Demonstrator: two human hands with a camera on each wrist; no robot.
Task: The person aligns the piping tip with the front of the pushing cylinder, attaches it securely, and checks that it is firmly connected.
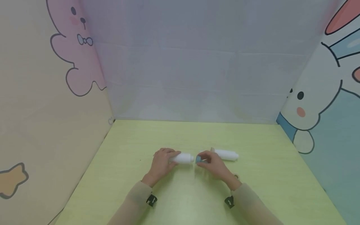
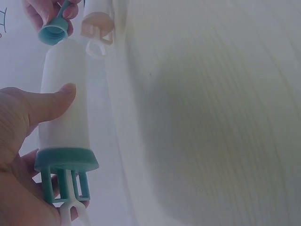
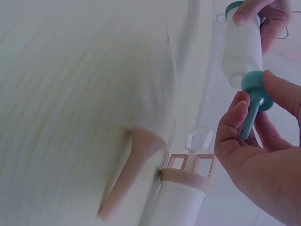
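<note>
Left hand [image 1: 161, 162] grips our teal-ended white tube [image 1: 182, 157], lying on the desk [image 1: 180, 193]. Right hand [image 1: 212, 164] pinches one teal nozzle [image 3: 254, 96] at that tube's tip. Count: two tubes; the pink-ended tube [image 1: 226, 154] lies just right of the teal one, one pink nozzle [image 3: 134, 169] beside it. Open desk all round, walls well apart.

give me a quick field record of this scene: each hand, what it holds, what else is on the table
left hand: grips a white tube with teal collar, lying sideways
right hand: fingers pinch a teal cap at the tube's open end
cap state: off the tube, close to its tip
also there: second white tube with pink collar and a pink cap
surface: green table
</note>
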